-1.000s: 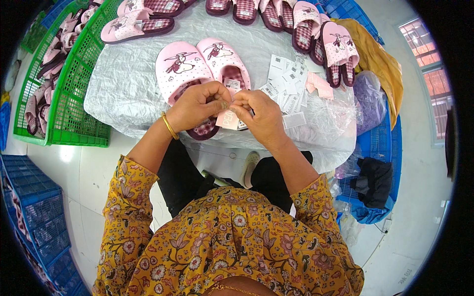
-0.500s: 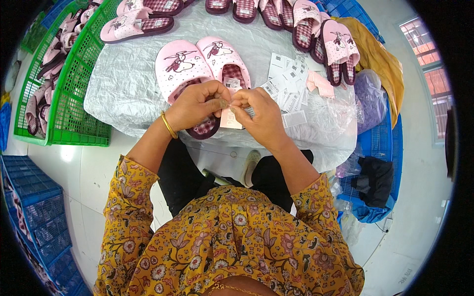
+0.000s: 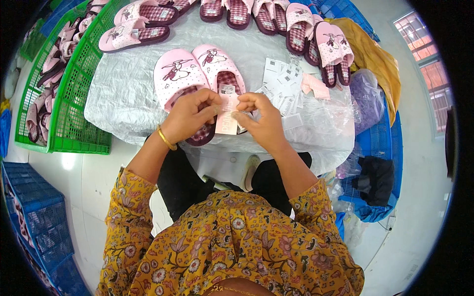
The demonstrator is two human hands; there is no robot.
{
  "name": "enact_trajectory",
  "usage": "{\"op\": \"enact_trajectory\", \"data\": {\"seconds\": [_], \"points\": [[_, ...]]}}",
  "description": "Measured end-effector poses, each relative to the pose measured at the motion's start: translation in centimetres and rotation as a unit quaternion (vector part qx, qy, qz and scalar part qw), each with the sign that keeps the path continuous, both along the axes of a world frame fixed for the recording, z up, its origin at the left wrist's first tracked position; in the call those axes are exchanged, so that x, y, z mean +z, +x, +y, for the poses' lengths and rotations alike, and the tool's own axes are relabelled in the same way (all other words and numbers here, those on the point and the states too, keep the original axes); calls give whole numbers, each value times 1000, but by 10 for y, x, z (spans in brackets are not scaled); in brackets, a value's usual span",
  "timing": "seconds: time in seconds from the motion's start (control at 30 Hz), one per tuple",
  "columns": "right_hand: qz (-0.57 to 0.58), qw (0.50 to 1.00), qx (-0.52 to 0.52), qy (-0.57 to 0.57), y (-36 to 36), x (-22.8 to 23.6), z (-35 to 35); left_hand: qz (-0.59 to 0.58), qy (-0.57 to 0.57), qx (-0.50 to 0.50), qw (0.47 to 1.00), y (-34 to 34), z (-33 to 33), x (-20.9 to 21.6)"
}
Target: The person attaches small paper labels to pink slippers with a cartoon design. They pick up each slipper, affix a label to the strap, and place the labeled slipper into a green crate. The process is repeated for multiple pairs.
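Observation:
A pink paper tag (image 3: 227, 117) lies upright between my hands, over the inner edge of the right slipper of a pink pair. My right hand (image 3: 264, 122) has its thumb and fingers closed at the tag's right edge. My left hand (image 3: 191, 117) is closed in a pinch beside the tag's left edge; whatever its fingertips hold is too small to make out. Just beyond my hands sit the left slipper (image 3: 180, 74) and right slipper (image 3: 218, 61), with printed uppers, checked insoles and dark soles. My left hand partly covers the left slipper.
Plastic sheeting (image 3: 123, 84) covers the table. Several finished-looking slippers (image 3: 239, 15) line its far edge. Label sheets (image 3: 284, 81) and pink tags (image 3: 315, 86) lie right. A green crate (image 3: 81, 89) of slippers stands left, blue crates (image 3: 39, 217) lower left, a blue bin (image 3: 387, 143) right.
My hands, pinched together over the tag before, have moved apart to its two sides. More of the tag now shows between them. The view has shifted slightly.

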State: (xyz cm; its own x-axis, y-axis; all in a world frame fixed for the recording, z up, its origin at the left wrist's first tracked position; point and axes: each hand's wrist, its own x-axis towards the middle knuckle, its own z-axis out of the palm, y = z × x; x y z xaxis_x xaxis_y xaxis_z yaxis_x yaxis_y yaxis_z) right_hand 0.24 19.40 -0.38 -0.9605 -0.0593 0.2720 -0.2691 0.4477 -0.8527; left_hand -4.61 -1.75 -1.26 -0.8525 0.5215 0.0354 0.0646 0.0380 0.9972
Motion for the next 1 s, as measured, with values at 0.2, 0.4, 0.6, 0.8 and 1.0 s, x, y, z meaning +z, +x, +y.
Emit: {"op": "enact_trajectory", "data": {"seconds": [0.2,0.4,0.6,0.8,1.0], "points": [[-4,994,-48,101,16,-8,40,219,-104,90,966,19,-13,16],[-105,994,-23,13,26,-4,29,354,-196,103,909,43,1,19],[41,983,-20,178,37,1,20,331,-251,106,904,51,9,12],[-8,998,-26,62,31,-8,21,258,-226,107,933,47,6,10],[47,996,60,-40,20,7,37,351,-209,139,902,55,-9,28]]}}
